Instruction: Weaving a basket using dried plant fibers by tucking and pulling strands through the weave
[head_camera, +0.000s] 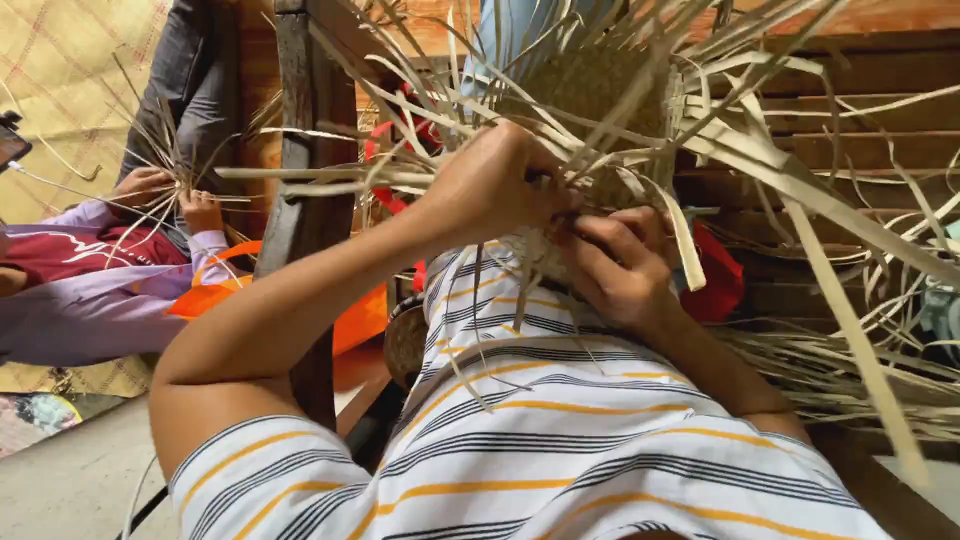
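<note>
A half-woven piece of pale dried leaf strips (600, 95) stands in front of me, with many loose strip ends (800, 190) fanning out to all sides. My left hand (490, 185) grips the woven edge from the left, fingers curled around strips. My right hand (620, 265) pinches strips at the lower edge of the weave, just below and right of the left hand. Both hands almost touch. My striped shirt (540, 440) fills the lower part of the view.
At the left another person in a purple sleeve (80, 300) weaves similar strips (165, 165) with both hands. A dark wooden post (305, 120) stands between us. Wooden boards (850, 90) lie behind the weave, red cloth (715, 280) beneath it, and a bundle of strips (830, 370) at right.
</note>
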